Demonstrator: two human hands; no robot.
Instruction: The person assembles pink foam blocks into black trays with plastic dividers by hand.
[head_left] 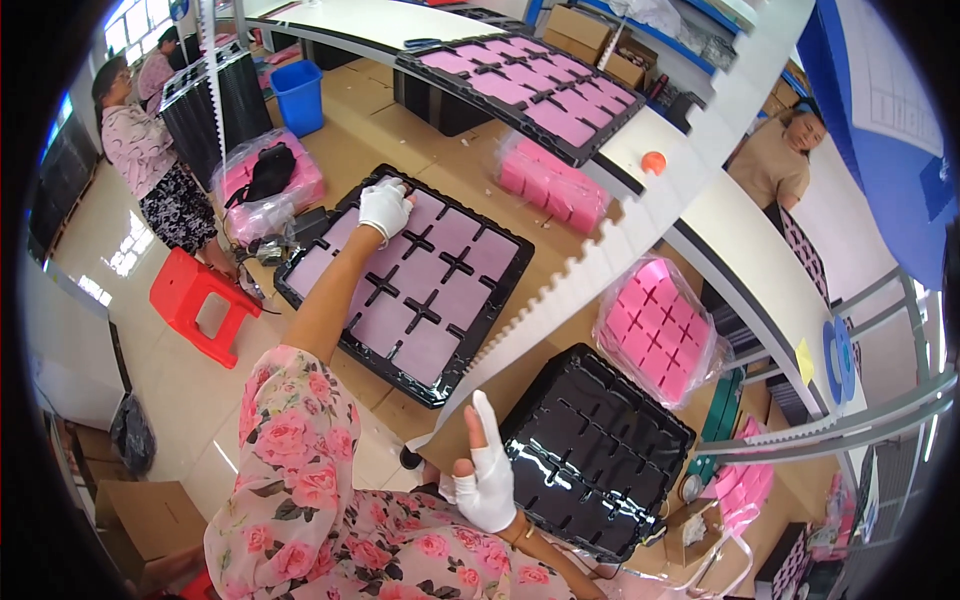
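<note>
Well, the left hand point(385, 207), in a white glove with some fingertips showing bare, is resting on the pink panel point(470, 230) toward that panel's far left part; whether this grip is pinching it or just lying flat, one cannot tell. The panel, patterned with black crosses, is sitting inside a black tray point(518, 250), which is lying askew on the brown counter point(350, 110), beside the near edge. The right hand point(487, 485), gloved the same way, is hovering by the near edge, its grip standing apart with fingers pointing up, just beside a second tray point(575, 420) that is shining black and lying farther right along that edge. Two bagged pink bundles are lying toward the far edge, one point(553, 185) beyond the first tray and another point(655, 330) beyond the second. A third bundle point(265, 172) is sitting near the left end, carrying a black bag point(270, 172). Along the far edge a white shelf point(745, 255) is curving past, bearing a large pink-lined tray point(578, 155) and an orange cap point(653, 163). A red stool point(175, 290) is standing on the floor past the left end.
</note>
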